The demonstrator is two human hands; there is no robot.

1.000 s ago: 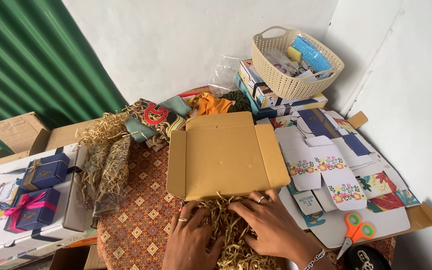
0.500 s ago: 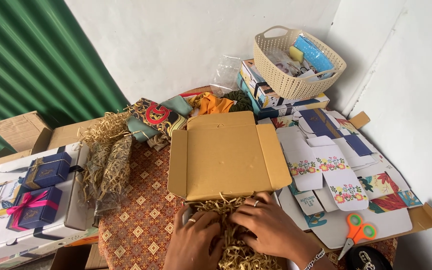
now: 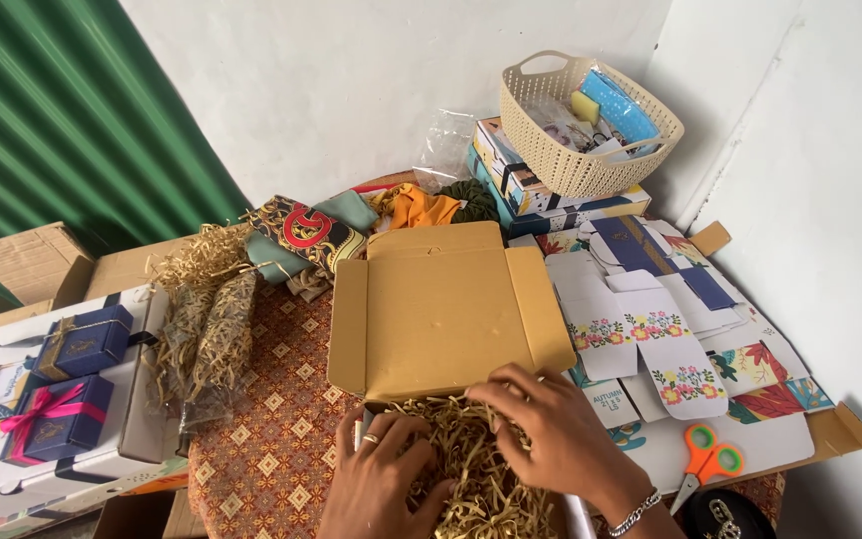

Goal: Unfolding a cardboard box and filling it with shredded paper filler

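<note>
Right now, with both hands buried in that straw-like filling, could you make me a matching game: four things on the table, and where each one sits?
Things:
1. orange-handled scissors
2. cream woven plastic basket
3. navy gift box with pink ribbon
4. golden shredded paper filling

Places:
A. far end, on stacked boxes
B. under the left hand and right hand
C. near right, on flat white card
D. near left, on a white box

Pairs: 1-C, 2-A, 3-D, 4-B

Both hands (image 3: 471,459) press into shredded paper (image 3: 471,474) below a cardboard lid (image 3: 446,309).
</note>
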